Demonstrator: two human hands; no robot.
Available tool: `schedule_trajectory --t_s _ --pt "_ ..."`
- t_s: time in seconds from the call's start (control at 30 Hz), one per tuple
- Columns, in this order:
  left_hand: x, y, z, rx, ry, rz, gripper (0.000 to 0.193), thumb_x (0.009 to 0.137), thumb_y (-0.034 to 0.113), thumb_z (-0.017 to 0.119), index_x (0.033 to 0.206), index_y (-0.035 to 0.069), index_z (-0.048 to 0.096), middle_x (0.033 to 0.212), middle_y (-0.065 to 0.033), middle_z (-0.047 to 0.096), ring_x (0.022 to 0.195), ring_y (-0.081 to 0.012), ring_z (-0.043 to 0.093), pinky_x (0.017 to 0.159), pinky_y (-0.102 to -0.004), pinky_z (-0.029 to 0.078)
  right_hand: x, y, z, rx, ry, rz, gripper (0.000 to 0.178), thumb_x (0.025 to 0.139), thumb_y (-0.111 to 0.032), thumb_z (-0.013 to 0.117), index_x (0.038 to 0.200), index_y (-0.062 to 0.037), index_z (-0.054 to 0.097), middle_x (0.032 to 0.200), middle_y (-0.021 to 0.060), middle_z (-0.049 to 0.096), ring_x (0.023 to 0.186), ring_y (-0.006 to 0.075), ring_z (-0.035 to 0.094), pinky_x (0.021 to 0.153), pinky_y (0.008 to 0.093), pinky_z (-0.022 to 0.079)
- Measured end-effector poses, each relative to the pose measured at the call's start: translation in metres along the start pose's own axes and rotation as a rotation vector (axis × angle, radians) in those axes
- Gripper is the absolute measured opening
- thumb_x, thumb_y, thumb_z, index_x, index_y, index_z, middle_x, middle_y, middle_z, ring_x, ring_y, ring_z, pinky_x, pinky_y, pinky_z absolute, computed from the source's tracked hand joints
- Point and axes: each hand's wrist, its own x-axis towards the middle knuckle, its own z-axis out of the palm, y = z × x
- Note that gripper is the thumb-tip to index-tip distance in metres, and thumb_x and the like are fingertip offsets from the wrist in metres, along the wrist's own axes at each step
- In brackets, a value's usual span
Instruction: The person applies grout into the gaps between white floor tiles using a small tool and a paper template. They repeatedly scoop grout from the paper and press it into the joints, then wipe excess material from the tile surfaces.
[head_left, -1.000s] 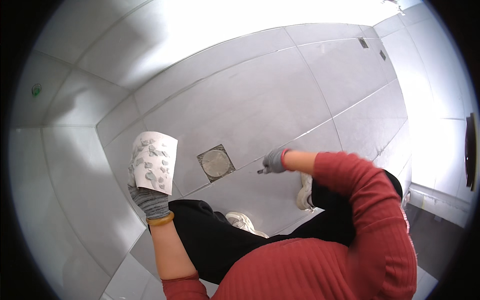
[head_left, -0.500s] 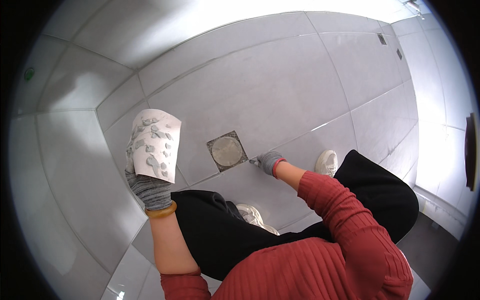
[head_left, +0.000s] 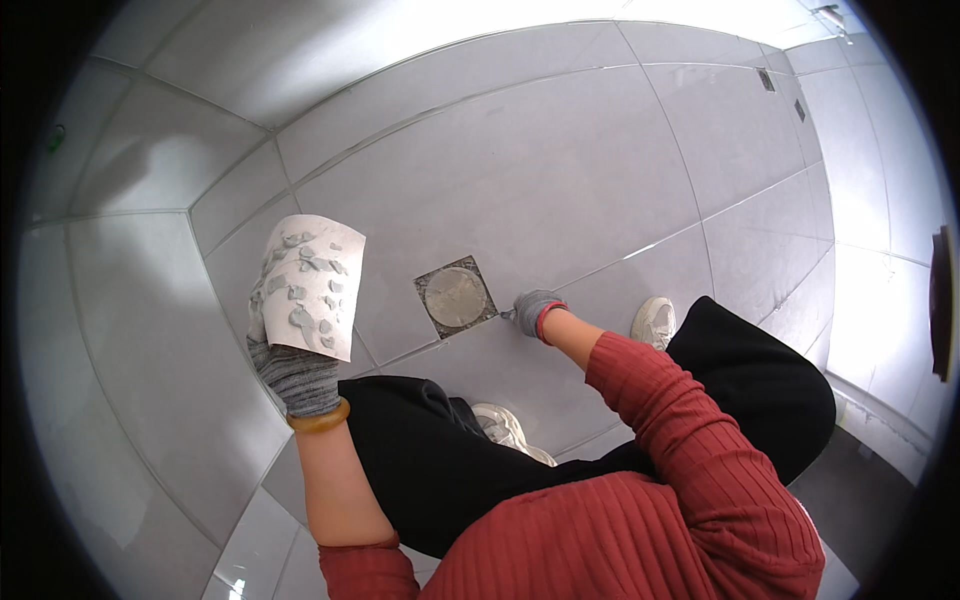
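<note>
My left hand (head_left: 298, 378), in a grey knit glove, holds up a curved white sheet (head_left: 345, 275). Several dabs of grey paste (head_left: 302, 318) dot its face, and most of the fingers are hidden by it. My right hand (head_left: 538, 312), gloved in grey with a red cuff, is low over the floor with its fingers drawn together. A small dark tip shows at its fingertips, too small to name. That tip is by the right corner of a square floor opening (head_left: 455, 297) with a round, pale cover in it, where a tile joint begins.
Large grey tiles (head_left: 540, 150) cover the floor, with joints between them. A tiled wall (head_left: 150, 350) rises close on the left. My white shoes (head_left: 655, 322) are on the floor at the right and near middle. Another small square opening (head_left: 766, 80) lies far right.
My right hand has shifted very slightly along the joint by the opening's corner. The left hand still holds the sheet in nearly the same place.
</note>
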Motion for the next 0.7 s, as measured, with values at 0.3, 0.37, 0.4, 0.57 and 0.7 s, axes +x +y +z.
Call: schedule_trajectory --t_s 0.3,0.37,0.4,0.57,0.7 --pt "0.005 -0.004 0.015 0.044 0.231 0.049 0.039 0.089 0.029 0.054 0.117 0.001 0.054 0.121 -0.0167 0.055 0.110 -0.0326 0.054 0.093 -0.0482 0.046 -0.018 0.019 -0.034 -0.005 -0.029 0.110 0.022 0.079 -0.016 0.057 0.093 -0.0060 0.070 0.098 0.0164 0.067 0.091 0.0339 0.065 0.074 0.0442 0.052" --pt "0.005 -0.005 0.019 0.041 0.214 0.033 0.037 0.088 0.028 0.052 0.117 0.005 0.056 0.124 -0.0133 0.054 0.114 -0.0324 0.051 0.096 -0.0497 0.042 -0.026 0.028 -0.045 -0.010 -0.031 0.128 0.023 0.080 -0.017 0.056 0.094 -0.0061 0.070 0.099 0.0165 0.067 0.091 0.0337 0.065 0.075 0.0435 0.052" --pt "0.005 -0.006 0.021 0.071 0.275 0.064 0.037 0.087 0.027 0.050 0.117 0.007 0.056 0.125 -0.0115 0.053 0.116 -0.0324 0.049 0.098 -0.0504 0.040 -0.031 0.035 -0.051 -0.016 -0.036 0.133 0.023 0.080 -0.017 0.056 0.095 -0.0062 0.070 0.099 0.0166 0.067 0.091 0.0335 0.065 0.076 0.0431 0.052" --pt "0.003 -0.016 0.038 0.054 0.121 0.013 0.038 0.087 0.028 0.051 0.119 0.009 0.056 0.127 -0.0114 0.051 0.119 -0.0324 0.047 0.100 -0.0504 0.038 -0.053 0.078 -0.070 -0.034 -0.013 0.181 0.024 0.080 -0.017 0.056 0.097 -0.0069 0.069 0.099 0.0167 0.067 0.092 0.0329 0.065 0.077 0.0422 0.052" --pt "0.003 -0.025 0.060 0.074 0.063 -0.045 0.043 0.087 0.031 0.050 0.124 0.009 0.053 0.132 -0.0116 0.047 0.123 -0.0326 0.042 0.103 -0.0503 0.034 -0.056 0.127 -0.079 -0.033 -0.038 0.199 0.026 0.081 -0.019 0.056 0.099 -0.0068 0.069 0.101 0.0165 0.067 0.093 0.0335 0.065 0.078 0.0437 0.052"
